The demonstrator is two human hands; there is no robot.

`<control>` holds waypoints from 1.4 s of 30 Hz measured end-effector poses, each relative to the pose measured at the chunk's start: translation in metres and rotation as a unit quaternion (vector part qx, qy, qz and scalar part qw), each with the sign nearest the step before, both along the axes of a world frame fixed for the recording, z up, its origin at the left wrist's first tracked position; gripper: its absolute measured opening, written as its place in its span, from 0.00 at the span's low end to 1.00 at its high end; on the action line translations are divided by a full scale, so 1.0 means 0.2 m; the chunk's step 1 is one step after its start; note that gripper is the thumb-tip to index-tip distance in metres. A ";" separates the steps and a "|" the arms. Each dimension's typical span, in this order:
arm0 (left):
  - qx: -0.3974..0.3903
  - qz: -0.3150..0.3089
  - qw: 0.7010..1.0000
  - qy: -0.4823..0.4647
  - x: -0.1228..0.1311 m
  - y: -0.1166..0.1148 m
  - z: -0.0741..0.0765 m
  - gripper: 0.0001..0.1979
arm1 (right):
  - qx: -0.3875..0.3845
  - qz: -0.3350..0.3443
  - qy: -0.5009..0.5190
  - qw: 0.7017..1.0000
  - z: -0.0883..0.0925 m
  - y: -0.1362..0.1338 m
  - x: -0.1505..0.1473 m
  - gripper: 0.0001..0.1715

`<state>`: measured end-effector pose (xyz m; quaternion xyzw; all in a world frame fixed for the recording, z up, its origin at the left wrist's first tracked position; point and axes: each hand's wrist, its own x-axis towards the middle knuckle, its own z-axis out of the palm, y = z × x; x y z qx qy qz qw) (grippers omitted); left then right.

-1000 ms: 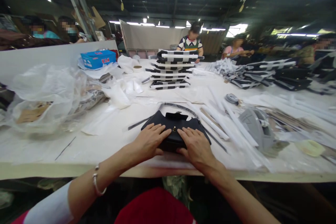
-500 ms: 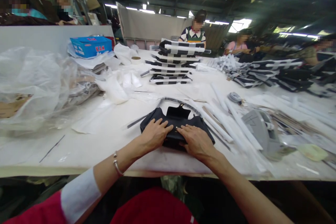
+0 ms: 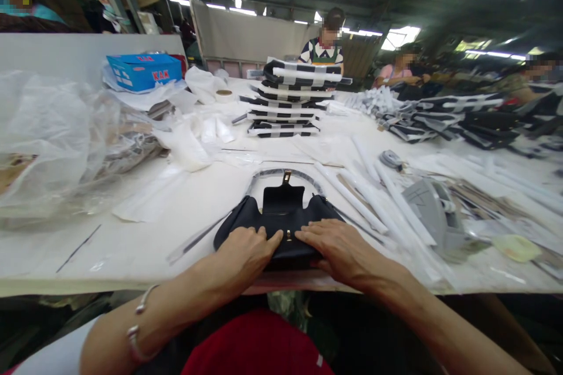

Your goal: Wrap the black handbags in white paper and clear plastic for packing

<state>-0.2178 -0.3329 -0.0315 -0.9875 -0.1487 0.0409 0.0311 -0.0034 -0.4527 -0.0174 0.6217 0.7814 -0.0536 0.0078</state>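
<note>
A black handbag (image 3: 281,220) lies on the white table close to the front edge. Its flap stands raised away from me, with a gold clasp (image 3: 287,177) at the tip. A matching gold fitting (image 3: 288,235) sits on the body. The carrying strap (image 3: 281,172), wrapped in clear film, arches behind. My left hand (image 3: 248,246) grips the bag's near left part, its fingers over the top. Opposite it, my right hand (image 3: 336,246) holds the near right part, fingers on top and thumb low on the front. The bag's underside is hidden.
Behind the bag stands a stack of wrapped black bags (image 3: 290,99). Clear plastic sheeting (image 3: 53,146) and a blue box (image 3: 145,70) are at left. White strips (image 3: 352,187) and a grey tape dispenser (image 3: 428,211) lie right. Several people work beyond the table.
The handbag has come nearer to me and slightly left, both hands moving with it. Its flap and clasp now show more squarely. My view has shifted a little.
</note>
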 end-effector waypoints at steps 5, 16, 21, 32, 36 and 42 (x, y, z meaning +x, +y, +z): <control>-0.027 -0.035 0.998 -0.041 -0.13 0.13 -0.12 0.35 | 0.026 0.006 0.015 1.000 -0.11 -0.05 0.10 0.39; 0.115 0.001 0.981 -0.157 -0.18 -0.01 -0.42 0.41 | 0.127 -0.029 -0.016 0.991 -0.35 -0.17 -0.04 0.43; 0.100 0.001 0.983 -0.152 -0.18 0.03 -0.42 0.40 | 0.065 -0.037 0.043 0.996 -0.31 -0.09 -0.15 0.59; 0.040 -0.002 0.979 -0.201 -0.25 -0.01 -0.42 0.35 | 0.071 -0.130 0.101 0.984 -0.33 0.11 -0.23 0.39; 0.065 -0.023 0.980 -0.188 -0.22 0.04 -0.38 0.35 | 0.085 -0.143 0.088 0.982 -0.36 0.12 -0.24 0.42; 0.004 -0.036 0.980 -0.198 0.13 0.06 -0.15 0.29 | 0.092 -0.151 0.080 0.981 -0.36 0.11 -0.25 0.37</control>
